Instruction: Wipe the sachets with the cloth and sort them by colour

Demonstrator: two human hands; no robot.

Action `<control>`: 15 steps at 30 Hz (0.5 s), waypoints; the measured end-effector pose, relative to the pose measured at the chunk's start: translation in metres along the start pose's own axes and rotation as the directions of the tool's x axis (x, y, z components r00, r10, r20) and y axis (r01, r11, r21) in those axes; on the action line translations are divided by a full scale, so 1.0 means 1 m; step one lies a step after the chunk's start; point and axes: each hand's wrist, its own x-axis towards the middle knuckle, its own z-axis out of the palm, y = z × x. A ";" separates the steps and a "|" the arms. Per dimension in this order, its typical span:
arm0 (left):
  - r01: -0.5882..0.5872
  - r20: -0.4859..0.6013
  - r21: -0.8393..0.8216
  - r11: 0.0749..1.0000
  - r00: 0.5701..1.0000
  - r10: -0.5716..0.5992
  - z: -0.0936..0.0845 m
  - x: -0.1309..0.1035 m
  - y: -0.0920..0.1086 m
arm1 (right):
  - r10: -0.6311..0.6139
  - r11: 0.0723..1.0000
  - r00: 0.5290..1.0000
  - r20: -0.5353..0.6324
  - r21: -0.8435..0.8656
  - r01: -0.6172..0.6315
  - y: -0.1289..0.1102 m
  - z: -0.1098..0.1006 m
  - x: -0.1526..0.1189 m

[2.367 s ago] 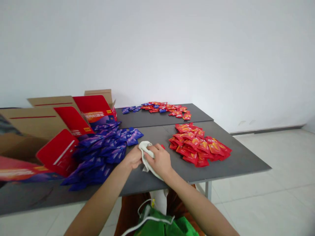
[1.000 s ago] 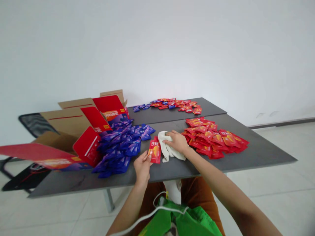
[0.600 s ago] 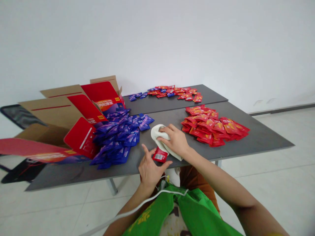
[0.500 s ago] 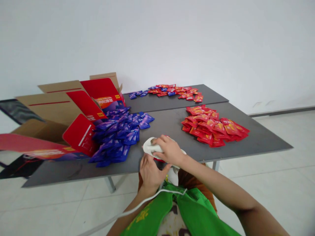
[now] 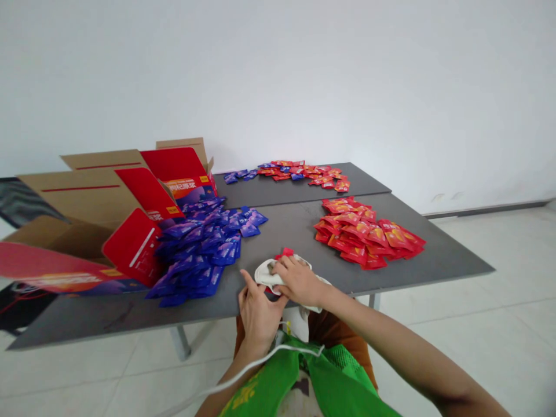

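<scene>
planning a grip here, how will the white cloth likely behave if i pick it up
The cloth will probably hang floppy: it bunches softly under the right hand. It looks thin, so likely light. A red packet pokes out from under it and might drag along or slip free as it lifts.

Open red-and-tan cardboard boxes [image 5: 132, 246] stood on the left of the flat dark-grey table [image 5: 278, 226]; glossy blue rectangular sachets [image 5: 204, 249] lay just right of them; glossy red rectangular sachets [image 5: 365, 234] lay farther right (well apart from the blue); small red-and-blue packets [image 5: 304, 172] lay behind; a crumpled white fabric cloth [image 5: 268, 278] lay near the front edge.
</scene>
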 end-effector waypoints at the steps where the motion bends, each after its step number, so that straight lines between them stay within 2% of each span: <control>1: 0.001 0.017 0.001 1.000 1.000 -0.001 -0.001 0.003 -0.001 | 0.022 1.000 1.000 -0.002 0.017 -0.022 0.004 0.000 0.001; 5: -0.022 0.056 0.040 0.999 0.998 0.020 -0.002 0.012 0.000 | 0.259 0.965 0.965 -0.037 -0.027 -0.260 0.029 -0.003 0.020; 6: -0.034 0.053 0.057 0.998 0.998 0.031 -0.003 0.012 0.002 | 0.283 0.957 0.958 -0.050 -0.043 -0.285 0.032 -0.004 0.024; 8: -0.059 0.031 0.102 0.993 0.998 0.056 -0.005 0.012 0.005 | 0.203 0.978 0.978 -0.046 -0.043 -0.205 0.030 -0.005 0.026; 10: -0.074 0.015 0.152 0.986 0.997 0.072 -0.007 0.011 0.009 | 0.003 1.000 1.000 -0.018 0.006 -0.003 0.021 -0.005 0.022; 12: -0.102 0.023 0.190 0.976 0.995 0.100 -0.009 0.011 0.011 | -0.165 0.984 0.986 0.016 0.072 0.164 0.014 -0.003 0.018; 13: -0.132 0.038 0.204 0.970 0.991 0.127 -0.011 0.012 0.011 | -0.195 0.977 0.981 0.023 0.094 0.192 0.013 -0.003 0.017; 15: -0.216 0.078 0.232 0.948 0.976 0.203 -0.014 0.015 0.011 | -0.125 0.987 0.992 0.011 0.099 0.124 0.017 -0.002 0.021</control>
